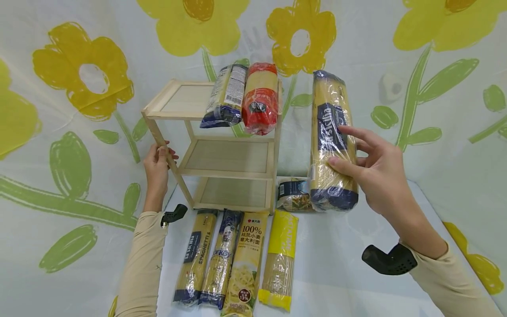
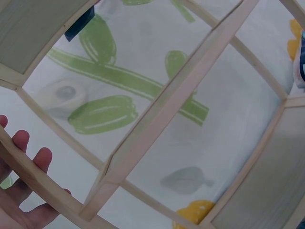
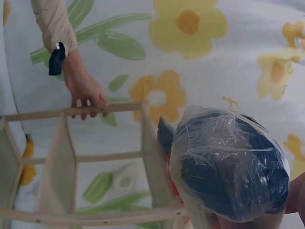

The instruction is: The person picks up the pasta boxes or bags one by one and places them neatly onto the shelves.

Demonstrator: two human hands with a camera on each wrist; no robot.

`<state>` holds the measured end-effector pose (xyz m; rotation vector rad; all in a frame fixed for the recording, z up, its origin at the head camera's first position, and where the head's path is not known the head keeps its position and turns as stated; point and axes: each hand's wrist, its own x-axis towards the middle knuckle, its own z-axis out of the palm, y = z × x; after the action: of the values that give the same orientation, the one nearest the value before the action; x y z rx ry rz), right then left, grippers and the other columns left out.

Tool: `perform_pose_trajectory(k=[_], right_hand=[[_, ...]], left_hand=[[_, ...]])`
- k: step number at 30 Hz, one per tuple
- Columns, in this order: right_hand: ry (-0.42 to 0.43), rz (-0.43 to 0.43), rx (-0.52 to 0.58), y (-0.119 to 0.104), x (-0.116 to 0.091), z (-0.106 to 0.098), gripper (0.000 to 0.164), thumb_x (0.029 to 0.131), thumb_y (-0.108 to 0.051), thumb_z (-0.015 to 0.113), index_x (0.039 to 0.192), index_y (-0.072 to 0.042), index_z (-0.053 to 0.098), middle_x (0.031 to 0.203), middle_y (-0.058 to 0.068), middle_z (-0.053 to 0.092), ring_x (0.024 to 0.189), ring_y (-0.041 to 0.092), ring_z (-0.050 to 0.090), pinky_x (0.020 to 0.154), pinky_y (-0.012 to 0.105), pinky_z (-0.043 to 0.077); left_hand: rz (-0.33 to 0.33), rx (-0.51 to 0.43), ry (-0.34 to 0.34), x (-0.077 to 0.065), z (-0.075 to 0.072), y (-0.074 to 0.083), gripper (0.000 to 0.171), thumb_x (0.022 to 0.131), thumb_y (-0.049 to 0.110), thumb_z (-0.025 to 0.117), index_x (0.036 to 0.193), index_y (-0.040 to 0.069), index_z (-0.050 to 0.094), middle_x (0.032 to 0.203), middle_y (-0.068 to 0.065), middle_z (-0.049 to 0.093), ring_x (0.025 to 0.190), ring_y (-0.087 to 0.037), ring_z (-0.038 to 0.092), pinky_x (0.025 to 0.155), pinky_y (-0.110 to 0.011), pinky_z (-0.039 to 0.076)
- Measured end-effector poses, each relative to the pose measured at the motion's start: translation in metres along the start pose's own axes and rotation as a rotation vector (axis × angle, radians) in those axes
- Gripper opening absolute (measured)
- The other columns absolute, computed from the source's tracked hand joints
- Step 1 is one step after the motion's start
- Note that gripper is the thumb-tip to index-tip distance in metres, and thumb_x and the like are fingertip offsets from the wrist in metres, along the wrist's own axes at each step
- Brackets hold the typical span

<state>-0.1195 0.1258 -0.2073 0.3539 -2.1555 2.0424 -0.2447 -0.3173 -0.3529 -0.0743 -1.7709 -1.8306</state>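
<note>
Fingers of the right hand [image 1: 376, 167] gripped a pasta pack [image 1: 329, 125] at three o'clock from the wooden rack [image 1: 229, 156]. At nine, the left hand [image 1: 156, 165] gripped its post [image 1: 177, 176].

White table [image 1: 328, 264], three-tier wooden shelf [image 1: 233, 155] on it, four pasta packs [image 1: 243, 259] in front, navy-labelled packet [image 1: 293, 195] beside, red pack [image 1: 260, 94] and navy-ended pack [image 1: 225, 94] on top.

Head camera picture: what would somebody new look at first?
Probably the big blue-and-gold pasta pack, held up by the right of the two hands, beside the wooden shelf. Next, perhaps the bright red packet lying on the shelf's top. The big yellow flowers on the backdrop might catch eyes too.
</note>
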Motion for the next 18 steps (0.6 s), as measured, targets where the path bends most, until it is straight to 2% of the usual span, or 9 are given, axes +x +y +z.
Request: perform_pose_trajectory(k=[5, 10, 18], right_hand=[[-0.009, -0.003, 0.043, -0.012, 0.009, 0.004, 0.061, 0.077, 0.005, 0.075, 0.132, -0.010, 0.054, 0.117, 0.021, 0.047, 0.078, 0.020, 0.070, 0.062, 0.033, 0.056], [0.003, -0.015, -0.006, -0.024, 0.017, 0.010, 0.060, 0.076, 0.001, 0.078, 0.131, -0.012, 0.057, 0.116, 0.020, 0.049, 0.075, 0.020, 0.070, 0.060, 0.032, 0.056], [-0.032, -0.031, 0.020, -0.044, 0.031, 0.024, 0.059, 0.075, -0.003, 0.079, 0.130, -0.013, 0.057, 0.115, 0.022, 0.050, 0.079, 0.025, 0.069, 0.063, 0.033, 0.056]], left_hand=[[0.002, 0.012, 0.004, 0.000, 0.000, 0.000, 0.026, 0.097, 0.027, 0.047, 0.111, 0.010, 0.061, 0.087, -0.013, 0.058, 0.076, -0.026, 0.062, 0.065, -0.027, 0.051], [0.001, 0.012, 0.004, 0.001, 0.000, -0.001, 0.026, 0.097, 0.028, 0.048, 0.111, 0.010, 0.061, 0.087, -0.013, 0.057, 0.076, -0.025, 0.062, 0.066, -0.028, 0.052], [-0.002, 0.012, 0.002, 0.001, 0.000, -0.001, 0.027, 0.097, 0.028, 0.048, 0.111, 0.010, 0.061, 0.087, -0.011, 0.058, 0.077, -0.028, 0.062, 0.065, -0.028, 0.052]])
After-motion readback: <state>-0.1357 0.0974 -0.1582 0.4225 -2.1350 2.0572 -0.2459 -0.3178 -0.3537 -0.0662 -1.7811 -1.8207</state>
